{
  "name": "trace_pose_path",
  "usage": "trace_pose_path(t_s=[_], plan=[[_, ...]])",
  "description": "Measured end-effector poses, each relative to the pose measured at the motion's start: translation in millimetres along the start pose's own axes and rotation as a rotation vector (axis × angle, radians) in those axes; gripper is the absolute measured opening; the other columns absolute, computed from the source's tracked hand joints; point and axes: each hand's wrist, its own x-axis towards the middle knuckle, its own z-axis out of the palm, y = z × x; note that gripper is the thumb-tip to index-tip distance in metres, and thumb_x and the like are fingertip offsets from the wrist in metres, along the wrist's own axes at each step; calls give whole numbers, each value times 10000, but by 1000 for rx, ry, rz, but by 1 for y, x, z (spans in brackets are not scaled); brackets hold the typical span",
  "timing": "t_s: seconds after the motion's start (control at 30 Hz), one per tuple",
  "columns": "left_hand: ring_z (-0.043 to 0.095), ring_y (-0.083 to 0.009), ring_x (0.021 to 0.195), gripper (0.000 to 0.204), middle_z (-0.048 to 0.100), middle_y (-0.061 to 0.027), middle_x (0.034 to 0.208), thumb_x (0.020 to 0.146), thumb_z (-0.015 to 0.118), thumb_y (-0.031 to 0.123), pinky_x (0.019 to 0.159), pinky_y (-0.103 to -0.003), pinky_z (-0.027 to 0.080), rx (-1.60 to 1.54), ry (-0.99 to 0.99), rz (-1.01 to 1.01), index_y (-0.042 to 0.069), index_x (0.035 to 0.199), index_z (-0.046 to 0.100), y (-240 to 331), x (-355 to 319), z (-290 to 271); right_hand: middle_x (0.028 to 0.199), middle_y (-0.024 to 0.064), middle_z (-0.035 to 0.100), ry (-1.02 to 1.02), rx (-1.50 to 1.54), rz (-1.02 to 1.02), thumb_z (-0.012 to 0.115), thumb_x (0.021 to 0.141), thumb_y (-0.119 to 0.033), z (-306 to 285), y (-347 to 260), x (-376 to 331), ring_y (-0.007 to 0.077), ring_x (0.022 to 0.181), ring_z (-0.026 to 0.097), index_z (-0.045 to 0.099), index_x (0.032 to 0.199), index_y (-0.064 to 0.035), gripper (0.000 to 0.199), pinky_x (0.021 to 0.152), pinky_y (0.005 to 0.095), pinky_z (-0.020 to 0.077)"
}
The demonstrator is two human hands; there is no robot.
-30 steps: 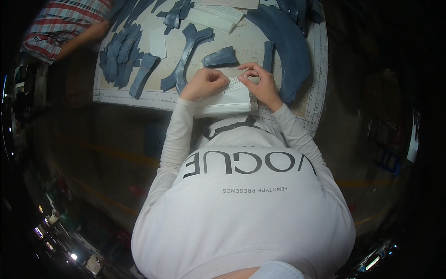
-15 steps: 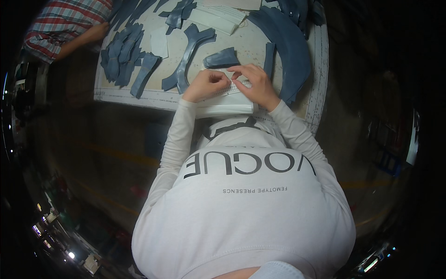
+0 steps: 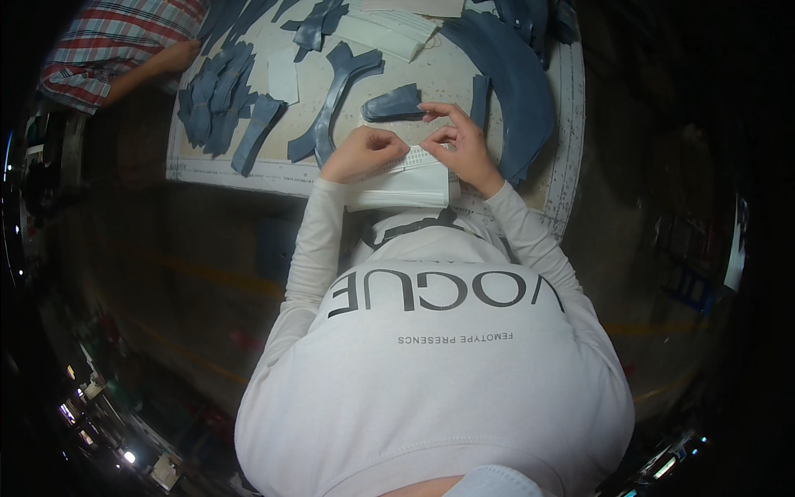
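The printed white sheet [image 3: 399, 187] lies at the near edge of the tabletop [image 3: 356, 103], under and between the two hands. The left hand [image 3: 364, 156] is curled, thumb and forefinger drawn together at the sheet's upper edge — whether they grip the paper, I cannot tell. The right hand [image 3: 469, 154] has thumb and forefinger close together, other fingers spread; its hold is unclear too. Just beyond lies a blue-grey wedge-shaped stack [image 3: 392, 104].
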Motion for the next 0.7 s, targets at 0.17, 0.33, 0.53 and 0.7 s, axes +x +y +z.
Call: trace_pose_path(t_s=[0.17, 0.33, 0.53, 0.7], plan=[[523, -31, 691, 177, 629, 20, 745, 886, 627, 131, 633, -193, 437, -5, -10, -12, -35, 894, 686, 2, -1, -3, 1133, 118, 539, -28, -350, -278, 669, 729, 99, 1, -8, 1, 197, 849, 686, 577, 1213, -78, 524, 738, 283, 557], [518, -25, 689, 164, 622, 27, 740, 882, 622, 121, 617, -186, 425, -26, 48, 50, -27, 898, 691, 1, 2, 4, 1137, 117, 541, -48, -423, -309, 627, 756, 122, 12, -8, -3, 203, 844, 688, 600, 1201, -63, 482, 771, 283, 564], [514, -22, 713, 152, 613, 38, 766, 887, 648, 123, 643, -176, 420, -69, -2, 4, -24, 893, 682, 0, 3, 2, 1124, 109, 541, 14, -361, -262, 630, 755, 114, 13, -5, -5, 196, 852, 681, 614, 1180, -74, 465, 761, 281, 565], [539, -40, 673, 154, 631, 9, 731, 841, 650, 116, 609, -197, 437, -39, -27, 41, -32, 867, 688, 0, 1, 3, 1136, 99, 527, 112, -291, -211, 628, 736, 103, 10, -7, -2, 204, 851, 679, 606, 1190, -101, 498, 756, 292, 560]])
